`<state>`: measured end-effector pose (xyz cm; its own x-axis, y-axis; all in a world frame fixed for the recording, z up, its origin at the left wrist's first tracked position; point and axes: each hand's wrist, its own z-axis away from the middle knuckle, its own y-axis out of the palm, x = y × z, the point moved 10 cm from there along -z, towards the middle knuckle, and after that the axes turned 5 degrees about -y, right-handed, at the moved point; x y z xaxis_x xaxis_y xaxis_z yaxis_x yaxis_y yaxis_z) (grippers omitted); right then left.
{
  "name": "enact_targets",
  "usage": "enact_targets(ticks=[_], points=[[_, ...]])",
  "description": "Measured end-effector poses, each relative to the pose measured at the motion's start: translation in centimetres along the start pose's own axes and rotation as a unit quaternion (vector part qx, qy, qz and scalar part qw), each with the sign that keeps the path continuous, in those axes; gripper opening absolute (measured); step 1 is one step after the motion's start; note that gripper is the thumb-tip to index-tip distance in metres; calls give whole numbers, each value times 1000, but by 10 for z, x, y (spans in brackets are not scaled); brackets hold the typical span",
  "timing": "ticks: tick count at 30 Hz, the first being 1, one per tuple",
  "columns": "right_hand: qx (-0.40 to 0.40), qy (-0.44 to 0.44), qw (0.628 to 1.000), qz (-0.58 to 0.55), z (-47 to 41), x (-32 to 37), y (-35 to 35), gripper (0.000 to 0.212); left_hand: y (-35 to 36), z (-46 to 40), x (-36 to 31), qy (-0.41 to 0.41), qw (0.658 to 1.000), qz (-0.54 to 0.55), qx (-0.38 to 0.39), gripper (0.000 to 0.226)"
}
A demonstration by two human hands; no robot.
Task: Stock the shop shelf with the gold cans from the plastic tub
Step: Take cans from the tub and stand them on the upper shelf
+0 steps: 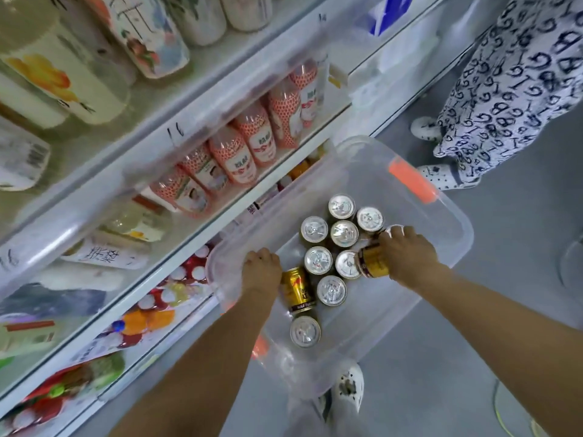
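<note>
A clear plastic tub (448,222) with orange handles sits on the floor by the shop shelf (189,171). Several gold cans (318,260) stand upright inside it, silver tops showing. My left hand (260,271) is down in the tub, closed on a gold can (298,290) that leans at a tilt. My right hand (407,253) grips another gold can (373,261), also tilted, at the right side of the group.
The shelf on the left holds rows of bottles with red-dotted labels (252,146) and other drinks above and below. Another person in a patterned garment (511,89) stands at the upper right. My own shoes (347,389) are just below the tub on the grey floor.
</note>
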<state>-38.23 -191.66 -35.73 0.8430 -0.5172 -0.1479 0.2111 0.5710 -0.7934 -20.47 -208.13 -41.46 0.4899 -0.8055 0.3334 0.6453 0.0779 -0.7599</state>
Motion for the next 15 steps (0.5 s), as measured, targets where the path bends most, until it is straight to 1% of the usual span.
enact_targets(ticks=[2, 4, 6, 7, 10, 12, 14, 15], points=[[-17, -11, 999, 39, -1, 0, -9, 46, -2, 0, -1, 22, 1000, -14, 1, 35], [-27, -14, 998, 58, 3, -1, -20, 43, -10, 5, 3, 27, 999, -26, -3, 33], [-23, -4, 998, 57, 12, -5, -30, 50, -22, 15, 13, 14, 1000, -7, -1, 35], [-22, 3, 999, 47, 18, -6, -35, 54, -29, 21, 18, 9, 1000, 8, 1, 39], [-28, 13, 999, -19, 39, -3, -50, 64, -55, 47, 36, 0, 998, 66, -9, 61], [-35, 9, 994, -101, 56, 4, -65, 67, -76, 69, 51, -12, 991, 131, -37, 67], [-44, -10, 983, -178, 76, 15, -85, 60, -95, 94, 71, -37, 974, 218, -51, 72], [-48, -26, 977, -206, 85, 22, -96, 57, -104, 108, 82, -49, 959, 274, -54, 72]])
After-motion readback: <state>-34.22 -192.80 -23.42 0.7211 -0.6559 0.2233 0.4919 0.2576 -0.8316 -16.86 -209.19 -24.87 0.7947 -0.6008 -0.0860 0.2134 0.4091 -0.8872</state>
